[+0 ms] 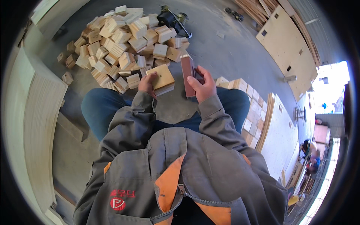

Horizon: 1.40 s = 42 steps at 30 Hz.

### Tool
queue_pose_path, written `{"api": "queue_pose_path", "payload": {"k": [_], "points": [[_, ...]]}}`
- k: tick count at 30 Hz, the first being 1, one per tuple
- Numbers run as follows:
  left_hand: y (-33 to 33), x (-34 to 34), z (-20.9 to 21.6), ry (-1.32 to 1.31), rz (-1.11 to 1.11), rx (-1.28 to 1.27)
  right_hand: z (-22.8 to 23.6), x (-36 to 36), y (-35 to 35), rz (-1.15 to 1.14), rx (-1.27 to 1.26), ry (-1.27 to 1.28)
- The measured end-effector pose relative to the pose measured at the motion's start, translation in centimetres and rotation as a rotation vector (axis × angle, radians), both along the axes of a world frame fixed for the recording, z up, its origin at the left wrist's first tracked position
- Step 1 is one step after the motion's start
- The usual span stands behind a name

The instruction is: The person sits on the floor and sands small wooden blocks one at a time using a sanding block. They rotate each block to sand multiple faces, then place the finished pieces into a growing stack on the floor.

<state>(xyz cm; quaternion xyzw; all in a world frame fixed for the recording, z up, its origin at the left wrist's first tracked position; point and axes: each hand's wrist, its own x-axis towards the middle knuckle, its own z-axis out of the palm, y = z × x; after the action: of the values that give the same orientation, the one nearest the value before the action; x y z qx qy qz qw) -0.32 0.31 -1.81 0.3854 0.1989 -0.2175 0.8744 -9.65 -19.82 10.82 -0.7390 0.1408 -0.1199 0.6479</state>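
Observation:
My left hand (pixel 146 83) is closed round the side of a square, pale wooden block (pixel 164 76), its thumb on the top face. The block's layered edge faces me, and a small dark spot shows on its top. To the right, my right hand (pixel 204 85) grips a narrow sanding block (pixel 186 77) with a reddish-brown face, held upright on its long side. A small gap separates the two pieces, which are not touching. Just beyond my left hand lies a loose heap of similar wooden blocks (pixel 122 41) on the grey floor.
Neat rows of blocks (pixel 252 114) stand beside my right knee, next to a plywood panel (pixel 279 129). A tall stack of sheets (pixel 41 112) rises on the left. A black and green tool (pixel 168 18) sits behind the heap. A person (pixel 312 157) is far right.

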Motion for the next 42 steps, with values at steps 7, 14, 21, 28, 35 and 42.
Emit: {"api": "queue_pose_path", "payload": {"k": [7,14,21,28,35,42], "points": [[3.7,-0.9,1.7,-0.022,0.322,-0.063,-7.2,6.3,1.0,0.019,0.114,0.152],[8.2,-0.9,1.0,0.079,0.436,-0.028,-21.1,9.3,3.3,0.120,0.096,0.601],[7.7,0.1,0.0,0.058,0.433,0.038,-26.4,11.7,5.8,0.240,-0.329,0.631],[6.1,1.7,1.4,0.121,0.453,0.142,-28.6,17.1,8.6,0.273,-0.513,0.609],[5.5,2.3,1.8,0.036,0.361,0.284,-30.8,19.5,8.7,0.350,-0.538,0.662],[4.7,2.4,1.7,0.053,0.261,0.364,-32.0,19.2,6.2,0.394,-0.477,0.667]]}}
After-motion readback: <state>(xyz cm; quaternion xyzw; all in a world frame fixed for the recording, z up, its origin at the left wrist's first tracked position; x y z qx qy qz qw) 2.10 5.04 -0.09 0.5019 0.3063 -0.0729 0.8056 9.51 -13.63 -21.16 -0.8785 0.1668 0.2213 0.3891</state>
